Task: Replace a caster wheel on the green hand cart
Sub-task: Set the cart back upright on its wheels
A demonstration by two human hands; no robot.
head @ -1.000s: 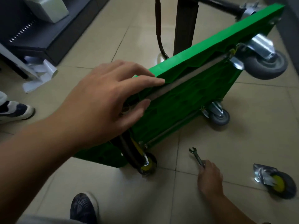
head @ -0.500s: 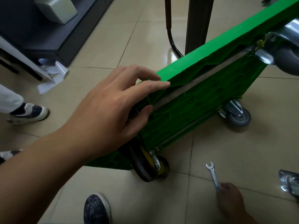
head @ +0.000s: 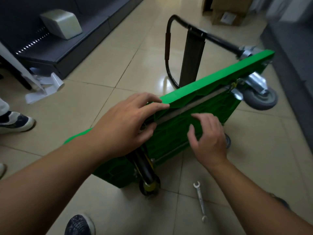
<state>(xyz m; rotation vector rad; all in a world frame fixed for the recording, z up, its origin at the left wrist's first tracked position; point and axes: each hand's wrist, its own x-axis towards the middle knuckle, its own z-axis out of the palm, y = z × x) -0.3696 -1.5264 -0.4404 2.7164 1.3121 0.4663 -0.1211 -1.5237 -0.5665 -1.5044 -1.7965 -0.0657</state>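
Head view. The green cart (head: pixel 169 141) stands tipped on its long edge on the tiled floor (head: pixel 101 73), at the centre of the view. Its ribbed underside faces 5 o'clock and its black handle (head: pixel 169 48) reaches toward 12 o'clock.

The left hand (head: pixel 125 126) enters from 8 o'clock. Its fingers (head: pixel 152 100) lie slightly spread over the raised top edge and its thumb presses the underside, so the edge is held between them. The right hand (head: pixel 208 141) enters from 4 o'clock and lies in front of the underside. Its fingers are loosely bent, apart, and hold nothing. Whether the fingertips touch the plastic cannot be told.

A grey metal bar (head: pixel 194 103) runs along the underside between the two hands. A grey wheel (head: pixel 260 99) in a bright metal bracket sits at the cart's upper corner, at 2 o'clock. A black wheel with a yellow hub (head: pixel 149 185) touches the floor at 6 o'clock. A third wheel (head: pixel 227 141) shows only partly behind the right hand.

A wrench (head: pixel 200 202) lies flat on the floor at 5 o'clock, apart from both hands. A dark shoe (head: pixel 79 224) sits at 7 o'clock, a white-and-dark shoe (head: pixel 15 122) at 9 o'clock, and a cardboard box (head: pixel 227 16) at 1 o'clock.
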